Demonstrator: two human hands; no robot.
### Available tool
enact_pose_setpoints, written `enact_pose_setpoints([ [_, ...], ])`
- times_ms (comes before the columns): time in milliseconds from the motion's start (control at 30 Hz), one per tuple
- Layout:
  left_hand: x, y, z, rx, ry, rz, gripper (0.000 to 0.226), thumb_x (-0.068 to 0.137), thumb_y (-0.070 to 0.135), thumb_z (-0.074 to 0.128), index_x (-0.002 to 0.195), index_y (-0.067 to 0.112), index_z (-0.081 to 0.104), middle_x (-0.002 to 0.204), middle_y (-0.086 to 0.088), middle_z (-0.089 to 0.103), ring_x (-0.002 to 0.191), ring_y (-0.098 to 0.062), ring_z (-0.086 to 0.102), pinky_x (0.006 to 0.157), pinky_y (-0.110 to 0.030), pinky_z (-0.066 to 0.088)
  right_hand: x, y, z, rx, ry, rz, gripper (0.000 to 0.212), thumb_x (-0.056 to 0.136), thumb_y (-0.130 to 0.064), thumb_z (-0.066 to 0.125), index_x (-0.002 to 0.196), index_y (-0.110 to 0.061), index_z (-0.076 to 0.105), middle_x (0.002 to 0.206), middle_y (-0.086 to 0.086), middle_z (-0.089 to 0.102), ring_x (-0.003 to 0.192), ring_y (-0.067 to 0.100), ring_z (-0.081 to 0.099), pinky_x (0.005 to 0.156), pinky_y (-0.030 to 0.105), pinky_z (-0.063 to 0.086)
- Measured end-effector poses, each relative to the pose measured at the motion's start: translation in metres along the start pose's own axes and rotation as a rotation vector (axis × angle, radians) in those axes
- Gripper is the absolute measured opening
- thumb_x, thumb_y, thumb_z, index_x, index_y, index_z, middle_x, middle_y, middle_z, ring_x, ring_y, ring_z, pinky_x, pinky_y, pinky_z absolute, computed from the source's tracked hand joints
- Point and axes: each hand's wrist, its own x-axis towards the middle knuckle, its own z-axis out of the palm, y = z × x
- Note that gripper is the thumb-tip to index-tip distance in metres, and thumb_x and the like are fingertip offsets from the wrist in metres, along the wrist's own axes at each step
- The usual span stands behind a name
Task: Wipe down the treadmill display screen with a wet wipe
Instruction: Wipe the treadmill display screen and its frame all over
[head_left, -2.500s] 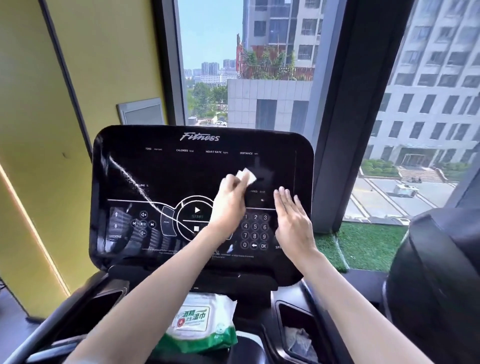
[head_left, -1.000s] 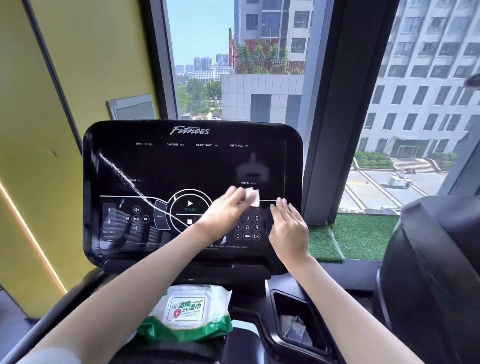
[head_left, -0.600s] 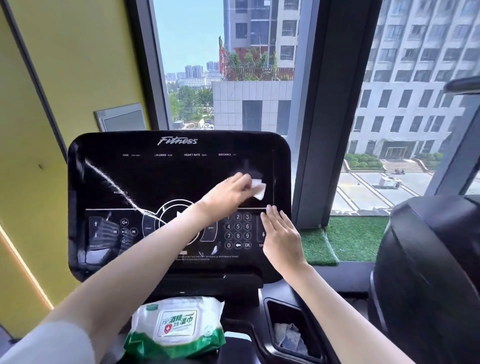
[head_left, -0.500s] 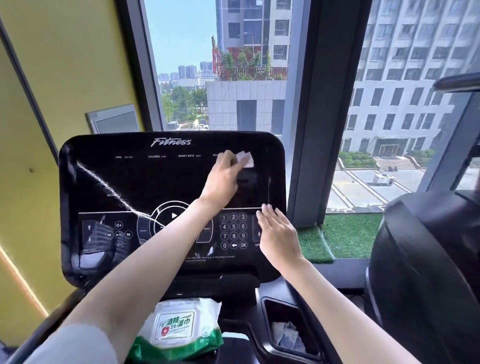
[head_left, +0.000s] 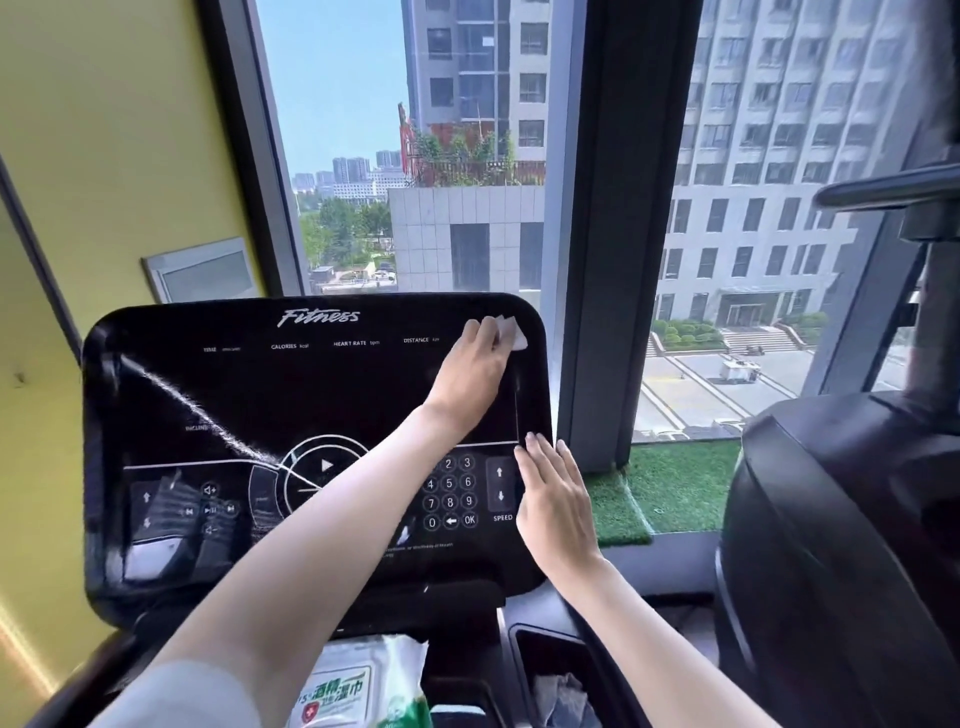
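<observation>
The black treadmill display screen fills the middle of the view, tilted toward me, with a white streak across its left half. My left hand reaches to the screen's upper right corner and presses a small white wet wipe against the glass, fingers curled over it. My right hand lies flat with straight fingers on the screen's right edge, beside the speed arrows and number keypad.
A green and white pack of wet wipes lies on the console below the screen. A tray pocket to its right holds crumpled used wipes. A dark padded machine stands at the right, a yellow wall at the left, windows behind.
My left hand has carried the wipe from near the keypad up the right side of the screen to the top right corner. My right hand has stayed flat at the right edge.
</observation>
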Motion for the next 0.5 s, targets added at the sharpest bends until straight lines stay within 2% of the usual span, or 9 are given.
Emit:
enact_pose_setpoints([
  [100, -0.009, -0.004, 0.005, 0.001, -0.008, 0.061, 0.071, 0.056, -0.02, 0.06, 0.124, -0.007, 0.052, 0.095, -0.016, 0.056, 0.077, -0.03, 0.051, 0.064, -0.034, 0.049, -0.003, -0.002, 0.0, -0.008, 0.026, -0.002, 0.048, 0.059, 0.012, 0.071, 0.106, 0.002, 0.066, 0.115, 0.017, 0.065, 0.11, 0.028, 0.061, 0.105, 0.044, 0.034],
  [200, -0.032, -0.004, 0.014, 0.022, -0.047, 0.187, 0.07, 0.052, -0.015, 0.063, 0.121, -0.004, 0.055, 0.091, -0.013, 0.054, 0.078, -0.026, 0.042, 0.062, -0.034, 0.048, -0.009, -0.004, 0.003, -0.011, 0.043, -0.002, 0.044, 0.059, 0.012, 0.071, 0.102, 0.002, 0.068, 0.112, 0.018, 0.066, 0.107, 0.029, 0.062, 0.104, 0.045, 0.035],
  [267, -0.054, -0.001, 0.02, 0.025, -0.094, 0.263, 0.068, 0.053, -0.01, 0.067, 0.119, -0.003, 0.055, 0.09, -0.01, 0.051, 0.079, -0.024, 0.04, 0.064, -0.034, 0.049, -0.011, -0.004, 0.004, -0.014, 0.046, 0.017, 0.034, 0.063, 0.01, 0.069, 0.096, 0.002, 0.069, 0.11, 0.02, 0.066, 0.105, 0.031, 0.062, 0.103, 0.045, 0.038],
  [333, -0.074, 0.0, 0.024, 0.028, -0.137, 0.395, 0.058, 0.058, -0.005, 0.068, 0.115, -0.001, 0.055, 0.091, -0.009, 0.049, 0.08, -0.023, 0.041, 0.067, -0.033, 0.05, -0.011, -0.004, 0.004, -0.012, 0.072, 0.031, 0.016, 0.077, 0.0, 0.061, 0.09, 0.0, 0.07, 0.107, 0.019, 0.067, 0.103, 0.031, 0.063, 0.101, 0.044, 0.042],
  [400, -0.08, -0.006, 0.021, 0.078, -0.119, 0.556, 0.045, 0.071, -0.001, 0.058, 0.116, 0.003, 0.057, 0.093, -0.007, 0.053, 0.08, -0.022, 0.047, 0.069, -0.031, 0.05, -0.011, -0.005, 0.002, -0.005, 0.061, 0.044, 0.024, 0.084, -0.01, 0.048, 0.086, -0.002, 0.07, 0.104, 0.017, 0.067, 0.102, 0.03, 0.063, 0.1, 0.043, 0.043],
  [433, -0.077, -0.011, 0.016, 0.118, -0.114, 0.591, 0.044, 0.076, 0.0, 0.049, 0.118, 0.005, 0.057, 0.093, -0.007, 0.054, 0.08, -0.022, 0.049, 0.069, -0.031, 0.05, -0.012, -0.005, 0.001, -0.005, 0.05, 0.041, 0.022, 0.082, -0.007, 0.049, 0.086, -0.002, 0.07, 0.104, 0.017, 0.067, 0.101, 0.03, 0.063, 0.101, 0.043, 0.042],
  [467, -0.07, -0.017, 0.012, 0.126, -0.104, 0.564, 0.047, 0.075, -0.002, 0.044, 0.12, 0.006, 0.057, 0.093, -0.008, 0.054, 0.079, -0.023, 0.05, 0.068, -0.033, 0.05, -0.012, -0.005, 0.001, -0.012, 0.051, 0.024, 0.016, 0.077, -0.001, 0.056, 0.086, -0.002, 0.07, 0.105, 0.018, 0.067, 0.101, 0.03, 0.063, 0.101, 0.044, 0.042],
  [500, -0.063, -0.021, 0.009, 0.081, -0.091, 0.458, 0.052, 0.07, -0.006, 0.047, 0.119, 0.006, 0.058, 0.091, -0.01, 0.053, 0.079, -0.025, 0.048, 0.066, -0.035, 0.049, -0.012, -0.006, -0.001, -0.012, 0.042, 0.03, 0.019, 0.069, 0.005, 0.063, 0.086, -0.001, 0.07, 0.105, 0.018, 0.067, 0.101, 0.031, 0.063, 0.1, 0.045, 0.042],
])
